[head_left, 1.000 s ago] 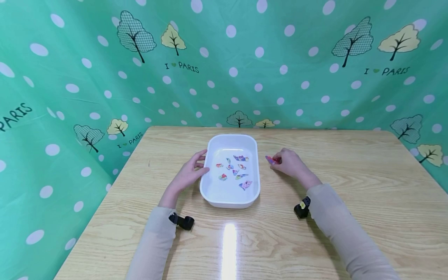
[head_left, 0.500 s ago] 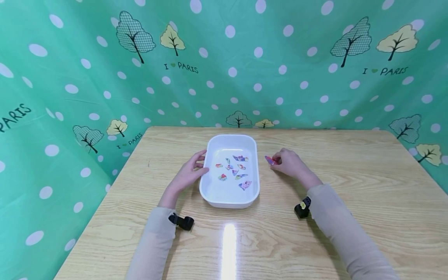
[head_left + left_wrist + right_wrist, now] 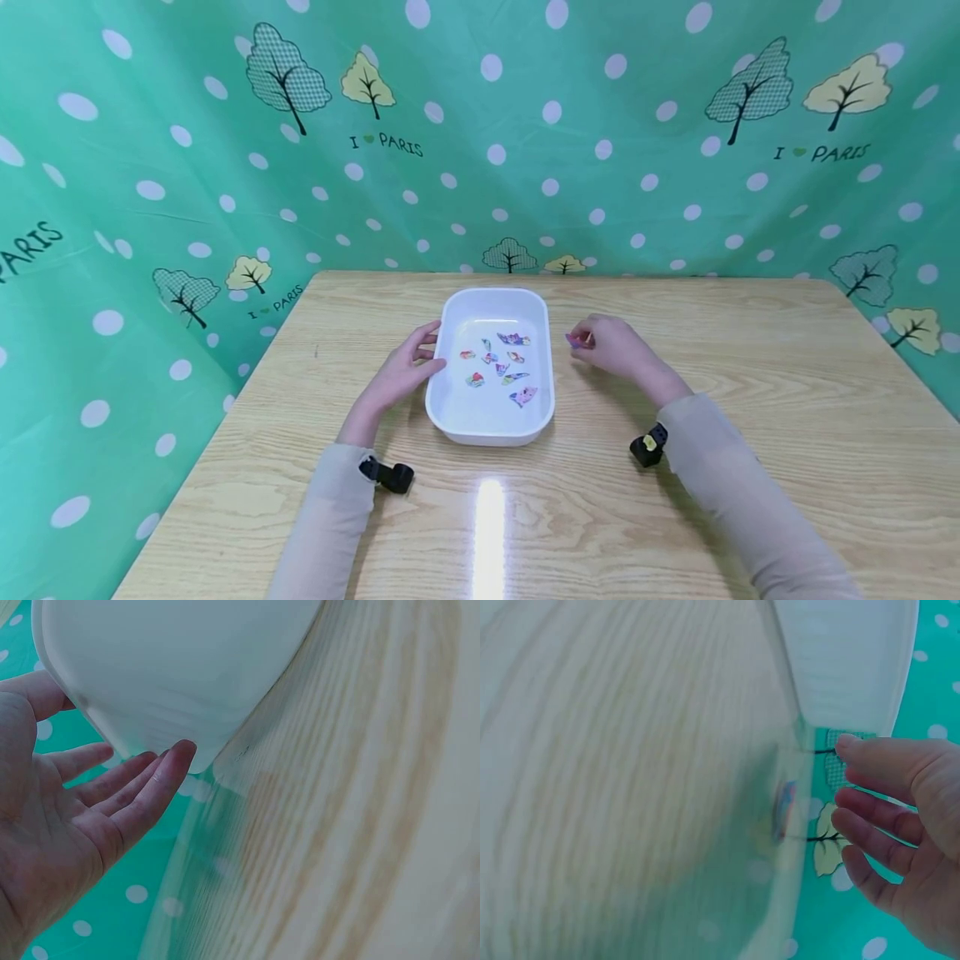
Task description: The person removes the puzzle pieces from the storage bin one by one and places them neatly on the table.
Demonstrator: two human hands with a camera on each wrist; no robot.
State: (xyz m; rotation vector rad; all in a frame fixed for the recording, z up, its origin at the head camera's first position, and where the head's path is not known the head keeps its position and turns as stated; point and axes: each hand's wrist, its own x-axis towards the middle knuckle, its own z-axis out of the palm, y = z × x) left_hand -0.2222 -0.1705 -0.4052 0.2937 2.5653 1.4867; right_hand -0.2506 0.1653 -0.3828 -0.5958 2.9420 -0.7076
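Observation:
A white plastic tub point(image 3: 489, 414) holds several small, irregular pieces with colourful prints, among them a pink one point(image 3: 523, 397) and a blue-purple one point(image 3: 513, 339). At the tub's left side, my left hand point(image 3: 401, 371) holds the rim, thumb hooked over it and fingers point(image 3: 154, 791) along the outer wall. To the right of the tub, my right hand point(image 3: 611, 346) hovers over another small printed piece point(image 3: 576, 342), pink and purple in the head view. In the right wrist view this piece point(image 3: 785, 810) lies on the table, apart from the spread fingers point(image 3: 877, 814).
The wooden table point(image 3: 300, 500) ends at the back against a green, dotted curtain point(image 3: 480, 158) printed with trees. Each wrist carries a small black camera point(image 3: 393, 477). A bright light reflection point(image 3: 489, 542) lies on the tabletop in front of the tub.
My right hand has shifted slightly left and away from me, now covering more of the pink and purple piece. My left hand and the tub keep their places.

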